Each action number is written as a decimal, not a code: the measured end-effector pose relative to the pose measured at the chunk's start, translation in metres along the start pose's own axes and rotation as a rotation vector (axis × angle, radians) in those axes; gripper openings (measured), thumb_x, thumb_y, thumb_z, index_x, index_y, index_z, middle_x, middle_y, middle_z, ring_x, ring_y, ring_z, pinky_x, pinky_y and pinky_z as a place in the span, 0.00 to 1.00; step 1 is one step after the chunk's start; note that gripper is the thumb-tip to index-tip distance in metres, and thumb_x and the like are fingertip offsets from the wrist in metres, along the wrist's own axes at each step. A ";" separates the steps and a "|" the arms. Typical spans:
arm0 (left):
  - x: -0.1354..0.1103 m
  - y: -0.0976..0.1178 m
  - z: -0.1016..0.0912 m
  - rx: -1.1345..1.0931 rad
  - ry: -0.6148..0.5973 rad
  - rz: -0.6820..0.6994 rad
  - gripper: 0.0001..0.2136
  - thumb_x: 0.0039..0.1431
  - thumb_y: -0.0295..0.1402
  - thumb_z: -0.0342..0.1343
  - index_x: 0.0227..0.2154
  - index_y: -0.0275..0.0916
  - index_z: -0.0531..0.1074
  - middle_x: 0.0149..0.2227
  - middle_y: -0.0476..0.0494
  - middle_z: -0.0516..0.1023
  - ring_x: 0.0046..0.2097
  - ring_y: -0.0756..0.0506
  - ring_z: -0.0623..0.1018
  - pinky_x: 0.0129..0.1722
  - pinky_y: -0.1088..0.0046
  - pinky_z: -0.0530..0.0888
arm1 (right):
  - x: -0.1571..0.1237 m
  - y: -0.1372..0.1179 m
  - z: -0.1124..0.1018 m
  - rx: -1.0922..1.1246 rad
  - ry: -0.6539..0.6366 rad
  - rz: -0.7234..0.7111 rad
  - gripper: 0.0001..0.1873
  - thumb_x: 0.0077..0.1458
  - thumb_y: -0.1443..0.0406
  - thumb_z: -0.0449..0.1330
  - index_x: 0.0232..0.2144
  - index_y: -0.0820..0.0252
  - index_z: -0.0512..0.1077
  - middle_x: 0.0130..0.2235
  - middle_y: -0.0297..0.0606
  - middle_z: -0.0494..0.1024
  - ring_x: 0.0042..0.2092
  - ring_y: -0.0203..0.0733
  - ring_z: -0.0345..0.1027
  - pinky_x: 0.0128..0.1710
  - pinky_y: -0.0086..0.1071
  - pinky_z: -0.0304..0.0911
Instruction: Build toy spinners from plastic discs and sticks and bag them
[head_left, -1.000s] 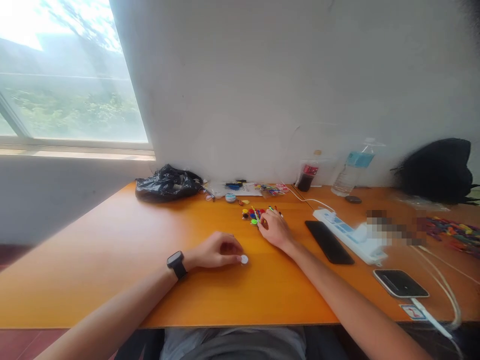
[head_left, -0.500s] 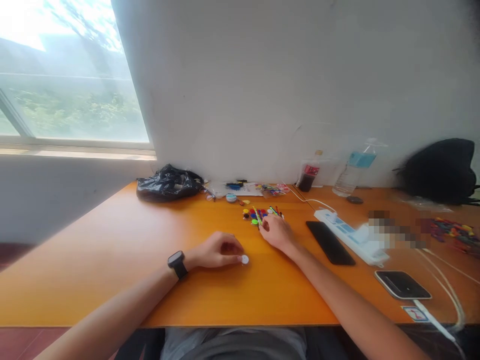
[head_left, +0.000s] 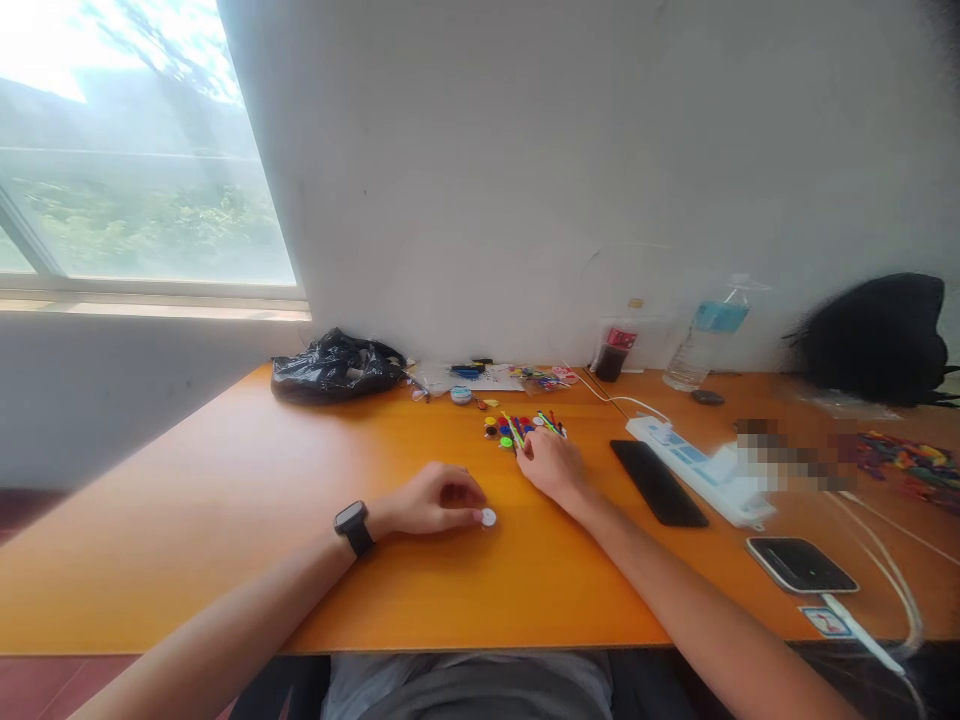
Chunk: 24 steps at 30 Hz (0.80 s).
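Observation:
A small white round disc (head_left: 489,517) is pinched at the fingertips of my left hand (head_left: 433,500), just above or on the table. My right hand (head_left: 553,462) is curled over a cluster of small coloured round pieces (head_left: 506,442) and thin coloured sticks (head_left: 553,424). Beside its fingertips a yellow-green stick (head_left: 513,428) slants upward. The right fingers are closed together, and what they grip, if anything, is hidden.
A black phone (head_left: 657,483) and a white power strip (head_left: 690,465) lie to the right, with a charging device (head_left: 802,565) nearer me. Along the wall are a black plastic bag (head_left: 337,365), a cola bottle (head_left: 615,355) and a water bottle (head_left: 701,345).
Almost nothing differs. Both hands keep their places, and the whole view has shifted very slightly.

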<state>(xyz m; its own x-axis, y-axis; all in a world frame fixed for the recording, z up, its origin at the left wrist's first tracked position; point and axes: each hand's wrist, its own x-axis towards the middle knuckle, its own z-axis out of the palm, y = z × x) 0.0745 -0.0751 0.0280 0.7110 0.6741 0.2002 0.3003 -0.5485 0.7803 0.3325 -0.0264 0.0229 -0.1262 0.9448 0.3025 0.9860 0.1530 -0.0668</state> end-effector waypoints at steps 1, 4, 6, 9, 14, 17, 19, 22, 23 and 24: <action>0.000 0.000 0.000 0.002 0.001 -0.001 0.19 0.62 0.49 0.64 0.45 0.37 0.82 0.41 0.39 0.84 0.38 0.45 0.79 0.37 0.73 0.74 | 0.000 -0.001 0.000 -0.002 -0.002 0.002 0.11 0.64 0.63 0.58 0.32 0.59 0.77 0.41 0.43 0.81 0.41 0.46 0.75 0.36 0.35 0.59; 0.000 0.000 0.000 0.007 0.003 0.002 0.19 0.62 0.49 0.64 0.45 0.38 0.83 0.41 0.39 0.84 0.38 0.45 0.79 0.37 0.73 0.74 | -0.001 -0.002 -0.001 -0.003 -0.014 0.015 0.10 0.64 0.64 0.59 0.32 0.59 0.78 0.42 0.45 0.82 0.41 0.47 0.75 0.37 0.35 0.60; 0.000 0.000 0.000 0.007 0.003 0.003 0.19 0.62 0.49 0.64 0.45 0.38 0.83 0.41 0.39 0.84 0.38 0.45 0.79 0.37 0.73 0.74 | -0.001 -0.003 -0.001 -0.003 -0.021 0.026 0.09 0.64 0.64 0.59 0.33 0.59 0.78 0.42 0.45 0.82 0.41 0.47 0.75 0.37 0.35 0.61; 0.000 0.000 0.000 0.009 0.000 0.004 0.19 0.62 0.48 0.64 0.45 0.38 0.83 0.41 0.39 0.84 0.39 0.45 0.79 0.38 0.73 0.74 | -0.001 -0.004 0.000 -0.005 -0.020 0.026 0.08 0.63 0.65 0.59 0.34 0.59 0.78 0.42 0.45 0.82 0.41 0.47 0.75 0.38 0.35 0.61; -0.001 0.001 0.000 0.008 0.004 0.003 0.19 0.63 0.49 0.64 0.44 0.37 0.82 0.40 0.40 0.84 0.38 0.46 0.79 0.37 0.73 0.73 | -0.001 -0.005 -0.001 -0.018 0.001 0.015 0.12 0.66 0.62 0.58 0.34 0.59 0.78 0.42 0.45 0.82 0.40 0.47 0.76 0.38 0.36 0.61; -0.001 0.001 0.001 0.013 0.004 -0.004 0.20 0.63 0.50 0.64 0.44 0.37 0.82 0.39 0.40 0.84 0.37 0.46 0.78 0.36 0.74 0.72 | 0.000 -0.005 -0.002 -0.024 0.011 0.004 0.13 0.67 0.61 0.57 0.34 0.59 0.78 0.42 0.45 0.82 0.40 0.48 0.76 0.37 0.36 0.61; 0.000 0.000 0.001 0.012 0.002 -0.003 0.20 0.63 0.50 0.64 0.44 0.36 0.82 0.39 0.40 0.84 0.37 0.46 0.78 0.36 0.74 0.72 | 0.000 -0.006 -0.002 -0.029 0.007 0.009 0.12 0.67 0.63 0.57 0.35 0.60 0.79 0.42 0.46 0.82 0.41 0.48 0.76 0.37 0.36 0.61; 0.000 0.000 0.001 0.002 -0.001 -0.004 0.20 0.62 0.50 0.64 0.44 0.37 0.82 0.39 0.40 0.84 0.37 0.46 0.78 0.36 0.74 0.72 | 0.000 -0.006 0.000 -0.048 -0.002 0.005 0.12 0.67 0.65 0.56 0.35 0.61 0.79 0.43 0.47 0.82 0.41 0.48 0.77 0.38 0.36 0.62; 0.000 0.000 0.001 0.002 0.000 -0.005 0.21 0.62 0.51 0.64 0.44 0.37 0.82 0.39 0.40 0.84 0.37 0.46 0.78 0.35 0.74 0.72 | 0.000 -0.006 0.000 -0.061 -0.001 0.000 0.12 0.67 0.65 0.56 0.36 0.61 0.79 0.43 0.48 0.82 0.41 0.49 0.77 0.38 0.36 0.62; 0.000 0.000 0.001 0.003 0.001 -0.007 0.21 0.62 0.51 0.64 0.44 0.37 0.82 0.39 0.40 0.84 0.36 0.46 0.78 0.35 0.74 0.72 | 0.000 -0.007 0.001 -0.077 -0.001 -0.005 0.12 0.67 0.66 0.56 0.37 0.62 0.79 0.43 0.49 0.81 0.42 0.49 0.77 0.38 0.36 0.62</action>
<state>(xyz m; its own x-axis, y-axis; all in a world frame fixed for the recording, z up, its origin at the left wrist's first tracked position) 0.0748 -0.0756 0.0273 0.7080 0.6785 0.1956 0.3073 -0.5455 0.7798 0.3258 -0.0272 0.0226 -0.1308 0.9444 0.3017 0.9908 0.1348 0.0076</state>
